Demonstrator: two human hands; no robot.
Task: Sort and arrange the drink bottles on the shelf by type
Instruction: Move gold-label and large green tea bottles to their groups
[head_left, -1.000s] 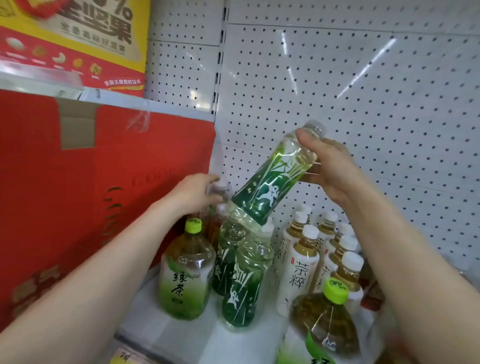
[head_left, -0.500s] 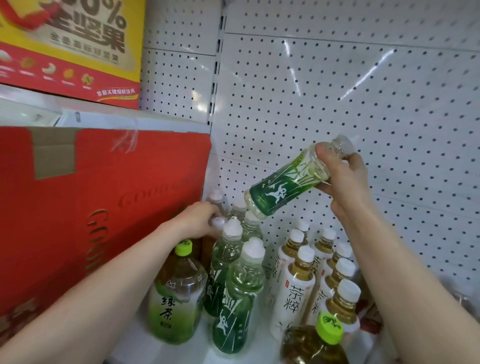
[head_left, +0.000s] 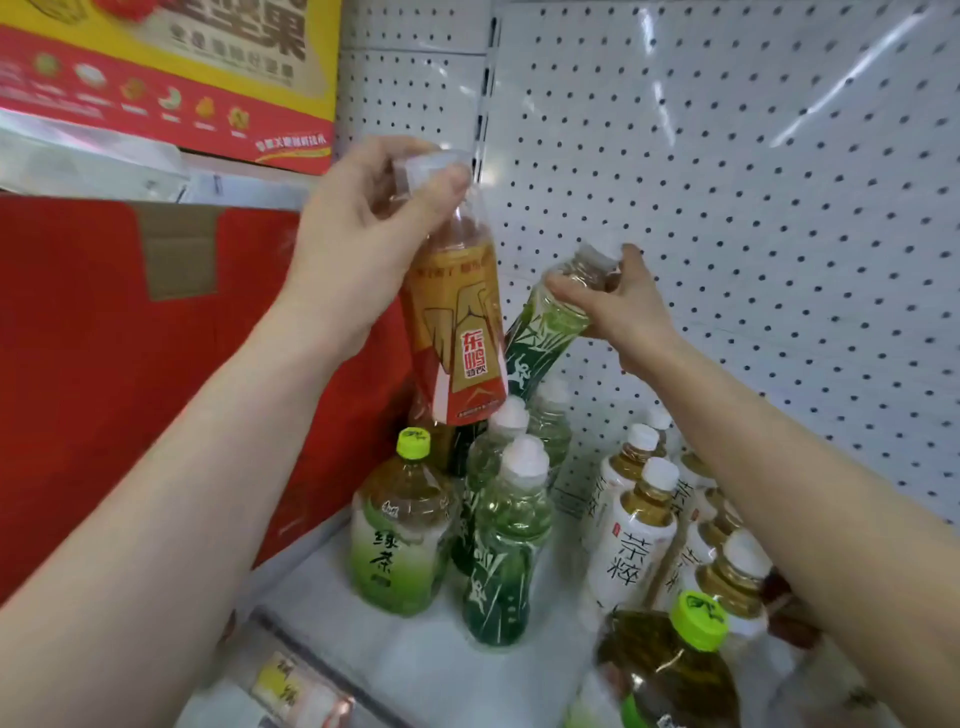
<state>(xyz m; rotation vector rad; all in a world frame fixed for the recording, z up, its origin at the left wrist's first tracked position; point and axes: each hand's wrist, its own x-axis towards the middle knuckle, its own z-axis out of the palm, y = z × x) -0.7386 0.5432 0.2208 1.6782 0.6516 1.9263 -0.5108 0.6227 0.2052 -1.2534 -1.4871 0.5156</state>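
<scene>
My left hand (head_left: 358, 234) grips the neck of an orange-and-red labelled bottle (head_left: 457, 332) and holds it in the air above the shelf. My right hand (head_left: 623, 306) holds a green bamboo-labelled bottle (head_left: 540, 343) by its top, tilted, its base low behind the row of like green bottles (head_left: 504, 551). A squat green-tea bottle with a lime cap (head_left: 400, 525) stands to the left of that row. White-labelled tea bottles (head_left: 634, 545) stand in rows on the right.
A red carton (head_left: 104, 374) walls off the shelf's left side. White pegboard (head_left: 753, 208) forms the back. Another lime-capped bottle (head_left: 670, 670) stands at the front right, close under my right forearm. The white shelf floor (head_left: 415, 670) shows in front.
My left hand has lifted the orange bottle up out of the back left corner. My right hand has brought the green bottle down and leftward, behind the green row.
</scene>
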